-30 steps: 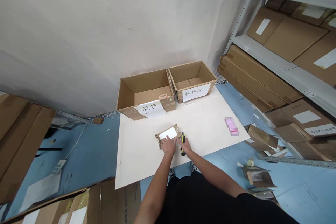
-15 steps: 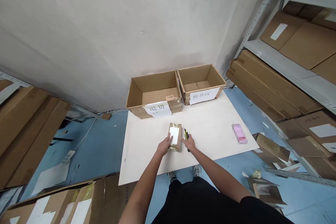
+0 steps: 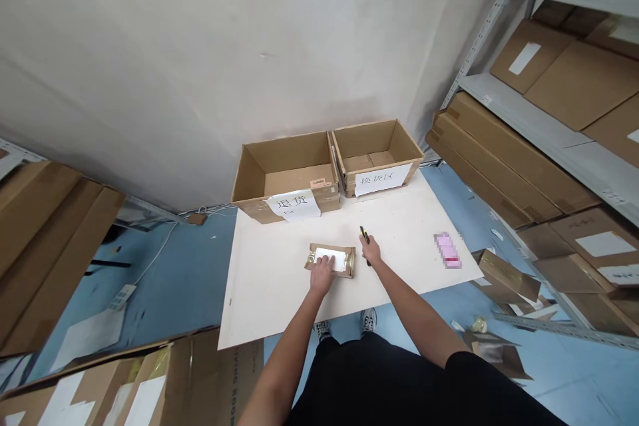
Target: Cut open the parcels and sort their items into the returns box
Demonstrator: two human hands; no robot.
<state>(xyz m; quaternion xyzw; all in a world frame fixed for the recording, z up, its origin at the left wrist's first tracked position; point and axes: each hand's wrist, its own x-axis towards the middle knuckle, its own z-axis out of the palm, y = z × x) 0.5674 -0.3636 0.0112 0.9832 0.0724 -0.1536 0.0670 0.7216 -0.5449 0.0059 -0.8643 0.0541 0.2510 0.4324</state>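
Observation:
A small brown parcel point(image 3: 333, 258) with a white label lies flat on the white board point(image 3: 279, 293). My left hand point(image 3: 322, 274) presses on its near left part. My right hand point(image 3: 371, 251) is a little to the right of the parcel and grips a black and yellow utility knife point(image 3: 365, 237), whose tip points away from me. Behind the parcel stand two open cardboard boxes with paper labels, a larger left box point(image 3: 284, 180) and a smaller right box point(image 3: 377, 156).
A pink blurred item point(image 3: 447, 250) lies near the board's right edge. Metal shelving point(image 3: 559, 140) with flat cartons fills the right side. Cardboard scraps point(image 3: 509, 276) litter the blue floor at right. More cartons point(image 3: 54, 246) lean at left and in the near left corner.
The parcel has been turned from pointing away from me to lying crosswise. My right hand with the knife moved away from it, to the right and farther out.

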